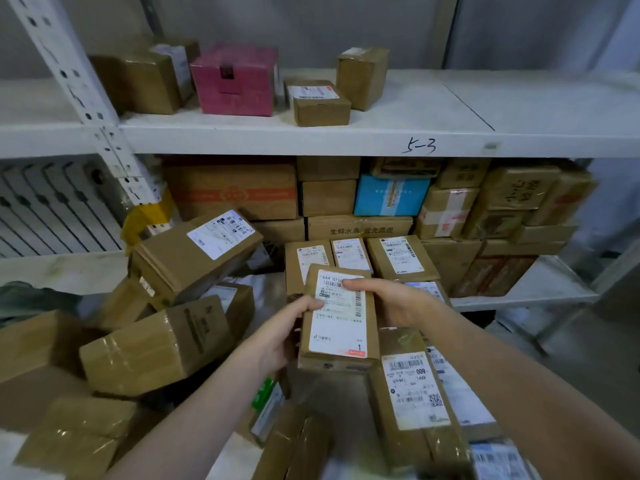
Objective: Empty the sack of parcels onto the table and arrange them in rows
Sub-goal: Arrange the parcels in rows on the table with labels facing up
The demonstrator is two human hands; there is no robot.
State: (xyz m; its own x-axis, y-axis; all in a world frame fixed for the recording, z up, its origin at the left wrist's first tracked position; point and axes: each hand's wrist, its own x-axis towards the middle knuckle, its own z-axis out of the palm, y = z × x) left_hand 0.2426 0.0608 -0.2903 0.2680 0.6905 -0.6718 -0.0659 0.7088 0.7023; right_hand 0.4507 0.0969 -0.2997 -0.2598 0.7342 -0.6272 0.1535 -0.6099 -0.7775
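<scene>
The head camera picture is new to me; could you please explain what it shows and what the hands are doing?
No machine here: a person wears a camera on the head, so the picture looks forward and down at their own hands. The left hand and right hand together grip one flat brown parcel with a white label by its sides. Behind it, labelled parcels lie side by side in a row; to the left, brown boxes lie jumbled. Above, a white shelf marked 5-3 carries a pink box.
</scene>
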